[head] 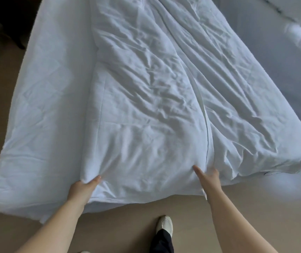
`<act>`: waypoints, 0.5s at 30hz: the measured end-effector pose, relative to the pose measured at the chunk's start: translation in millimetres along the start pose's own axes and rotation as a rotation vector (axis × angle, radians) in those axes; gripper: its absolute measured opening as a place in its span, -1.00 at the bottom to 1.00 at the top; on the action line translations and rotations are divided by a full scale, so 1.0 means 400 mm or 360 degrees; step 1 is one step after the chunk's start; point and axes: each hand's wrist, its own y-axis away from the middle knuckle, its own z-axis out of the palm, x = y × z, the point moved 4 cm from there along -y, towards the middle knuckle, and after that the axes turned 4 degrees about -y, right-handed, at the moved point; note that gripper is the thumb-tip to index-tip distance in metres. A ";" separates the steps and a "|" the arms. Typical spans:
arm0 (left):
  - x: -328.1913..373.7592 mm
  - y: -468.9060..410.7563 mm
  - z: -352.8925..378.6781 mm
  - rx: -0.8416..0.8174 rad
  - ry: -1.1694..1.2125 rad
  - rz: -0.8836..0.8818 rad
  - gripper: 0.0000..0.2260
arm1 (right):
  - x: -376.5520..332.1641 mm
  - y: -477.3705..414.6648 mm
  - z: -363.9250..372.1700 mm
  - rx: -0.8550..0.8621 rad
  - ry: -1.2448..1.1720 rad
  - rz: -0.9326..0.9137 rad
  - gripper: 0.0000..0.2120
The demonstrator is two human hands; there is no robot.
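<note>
Gripping the near hem of the white duvet (142, 110), both hands are set on its middle flap. The duvet lies spread out ahead of the person, crumpled, with its long sides folded in toward the centre and its near end hanging just over the tan floor (127, 225). The left hand (84, 187) has the flap's left corner: thumb on top, fingers hidden under the fold, so that grip is closed on cloth. The right hand (209, 179) sits at the seam where the two flaps meet, one finger lying straight along the top and the others curled down into the crease, closed on the flap's edge.

This looks like the start of a fold or a straightening pull. To do it well, both corners should lift level and together, so the hem stays taut between the hands and the filling does not bunch. A firmer hold on the right would help, since one straight finger adds little. Drawing the wrinkles out toward the body before folding should give a flatter layer.

A white shoe (165, 225) stands on the floor just short of the hem. Off to the right lies a grey sheet (273, 61), with a pillow (292, 8) at the far corner, and some dark furniture (0, 24) sits at the far left.
</note>
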 end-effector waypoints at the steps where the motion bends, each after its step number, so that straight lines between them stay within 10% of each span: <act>1: 0.005 0.014 0.012 0.0075 0.0011 -0.0014 -0.54 | -0.003 -0.028 0.001 0.0009 0.0073 0.0035 -0.18; 4: 0.022 0.056 0.037 0.0202 0.0013 -0.0037 -0.60 | -0.005 -0.062 -0.021 0.0052 0.0544 0.0157 -0.22; 10: 0.082 0.131 0.008 0.0313 0.0009 0.0189 -0.68 | -0.074 -0.066 -0.041 -0.0138 0.0209 -0.0101 -0.72; 15: 0.130 0.290 -0.070 0.0108 0.0804 0.0471 -0.82 | -0.175 0.051 -0.157 -0.0113 0.0171 -0.0627 -0.86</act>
